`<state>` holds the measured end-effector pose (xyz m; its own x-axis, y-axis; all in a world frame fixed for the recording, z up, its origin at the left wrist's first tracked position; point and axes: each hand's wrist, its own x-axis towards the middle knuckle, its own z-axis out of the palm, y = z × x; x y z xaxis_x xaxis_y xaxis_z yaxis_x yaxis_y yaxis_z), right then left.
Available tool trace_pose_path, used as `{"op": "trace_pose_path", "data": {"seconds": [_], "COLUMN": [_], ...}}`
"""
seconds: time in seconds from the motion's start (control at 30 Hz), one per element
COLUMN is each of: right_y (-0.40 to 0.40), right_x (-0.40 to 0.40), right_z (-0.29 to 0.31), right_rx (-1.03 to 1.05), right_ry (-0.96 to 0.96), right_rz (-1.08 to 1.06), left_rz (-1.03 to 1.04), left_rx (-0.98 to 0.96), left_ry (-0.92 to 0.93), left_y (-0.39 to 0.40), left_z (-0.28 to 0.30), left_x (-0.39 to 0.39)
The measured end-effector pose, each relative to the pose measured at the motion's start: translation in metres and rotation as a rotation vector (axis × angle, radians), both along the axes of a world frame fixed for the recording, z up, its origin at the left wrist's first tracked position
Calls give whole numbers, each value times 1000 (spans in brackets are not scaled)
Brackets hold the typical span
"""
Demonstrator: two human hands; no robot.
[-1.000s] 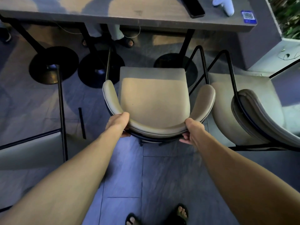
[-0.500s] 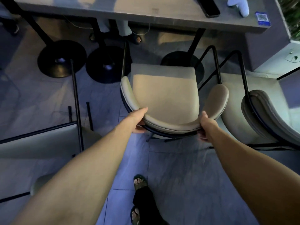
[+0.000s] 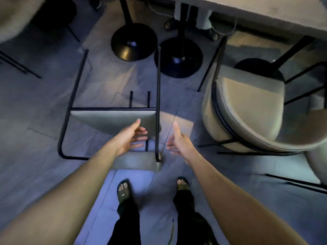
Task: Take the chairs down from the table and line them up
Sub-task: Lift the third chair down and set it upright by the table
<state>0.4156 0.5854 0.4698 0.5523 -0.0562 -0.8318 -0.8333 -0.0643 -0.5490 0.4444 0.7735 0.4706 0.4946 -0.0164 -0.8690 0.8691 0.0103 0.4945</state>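
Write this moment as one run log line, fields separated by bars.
left hand: open, reaching | right hand: open, empty | target: overturned chair, legs up | upright chair: on floor, beside table

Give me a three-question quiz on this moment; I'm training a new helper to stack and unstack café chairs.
1. True or false: the left hand is closed around a chair leg.
2. Which chair stands upright on the floor?
A. the tipped chair ahead of the hands
B. the beige chair to the right
3. Fill in: the right hand is open and holds ____.

Key: 1 false, its fingers are spread open, near the tipped chair's seat. 2 B. 3 nothing.
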Motion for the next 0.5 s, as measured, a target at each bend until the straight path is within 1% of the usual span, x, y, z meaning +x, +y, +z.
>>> {"op": "trace_pose_path", "data": {"seconds": [0.13, 0.23, 0.3, 0.37, 0.5], "right_y": [90, 147, 177, 198, 225], "right_x": [2, -3, -8, -17, -44], "right_z": [-36, -83, -122, -167, -277], "right_rx": [-18, -40, -61, -93, -110], "right_ry": [-4, 61, 111, 175, 327], "right_rz": [79, 136, 140, 97, 67], "left_rz": [-12, -43, -42, -48, 14], "left_rx": [157, 184, 168, 166, 145], "left_ry": [24, 92, 153, 217, 335], "left_y": [100, 164, 196, 219, 246], "left_z": [-45, -98, -137, -181, -281], "left_x": [-22, -47, -61, -72, -89]}}
